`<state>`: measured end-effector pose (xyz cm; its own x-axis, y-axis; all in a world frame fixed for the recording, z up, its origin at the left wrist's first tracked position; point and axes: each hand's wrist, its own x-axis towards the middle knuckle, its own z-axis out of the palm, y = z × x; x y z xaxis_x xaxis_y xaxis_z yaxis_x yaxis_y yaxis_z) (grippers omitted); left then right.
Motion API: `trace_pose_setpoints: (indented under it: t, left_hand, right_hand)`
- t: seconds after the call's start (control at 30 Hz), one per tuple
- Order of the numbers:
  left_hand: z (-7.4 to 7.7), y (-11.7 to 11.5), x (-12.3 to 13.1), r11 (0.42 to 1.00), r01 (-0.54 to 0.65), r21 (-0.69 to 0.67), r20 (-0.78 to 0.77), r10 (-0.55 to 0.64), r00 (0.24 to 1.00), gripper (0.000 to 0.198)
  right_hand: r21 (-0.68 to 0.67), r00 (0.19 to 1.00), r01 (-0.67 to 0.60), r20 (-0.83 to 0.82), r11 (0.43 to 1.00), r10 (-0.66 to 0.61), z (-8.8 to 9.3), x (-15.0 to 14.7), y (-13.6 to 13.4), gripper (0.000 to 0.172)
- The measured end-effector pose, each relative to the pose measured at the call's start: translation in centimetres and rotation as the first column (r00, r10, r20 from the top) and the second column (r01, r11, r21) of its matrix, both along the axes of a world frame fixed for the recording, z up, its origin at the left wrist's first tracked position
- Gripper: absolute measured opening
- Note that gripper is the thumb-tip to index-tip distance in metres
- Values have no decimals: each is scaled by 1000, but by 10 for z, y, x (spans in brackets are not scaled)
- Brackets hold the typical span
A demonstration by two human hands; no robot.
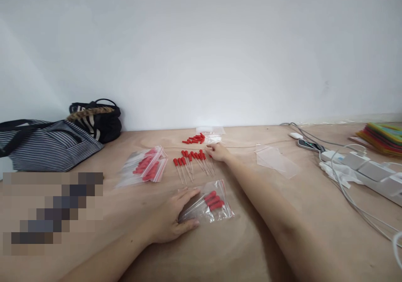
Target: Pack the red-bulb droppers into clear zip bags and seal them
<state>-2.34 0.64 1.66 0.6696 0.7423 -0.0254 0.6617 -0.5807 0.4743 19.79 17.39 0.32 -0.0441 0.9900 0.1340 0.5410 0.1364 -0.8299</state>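
Note:
My left hand (176,215) lies spread on the table, thumb and fingers apart around the left end of a clear zip bag (201,208). Inside that bag are glass droppers with red rubber bulbs (214,200). Stretched farther forward, my right hand (218,152) has its fingers bent together at the right edge of a row of loose droppers (190,158). A glass tube runs out below those fingertips, its bulb mostly hidden by them. The loose droppers point their bulbs away from me.
Filled zip bags (150,165) are stacked at left. Behind the row lie loose red bulbs (196,138) and glass tubes (214,138). Flat clear bags (274,160) lie right of my forearm. Beyond are a power strip (370,173) and cables; a striped bag (53,144) stands far left.

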Motion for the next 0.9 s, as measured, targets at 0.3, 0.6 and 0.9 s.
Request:
trace_pose_setpoints:
  t: [0.3, 0.6, 0.9]
  left_hand:
    - [-3, 1, -1, 1000, 2, 6, 14, -2, 1000, 62]
    - [8, -1, 5, 1000, -16, -25, -38, 15, 999, 60]
    - [1, 0, 2, 1000, -4, 18, 26, 3, 1000, 61]
  right_hand:
    - [-43, 997, 16, -81, 999, -19, -3, 16, -18, 10]
    - [-25, 865, 137, -484, 990, -131, -6, 65, -106, 17]
    - [-49, 715, 324, -641, 945, -279, -18, 52, -123, 22]
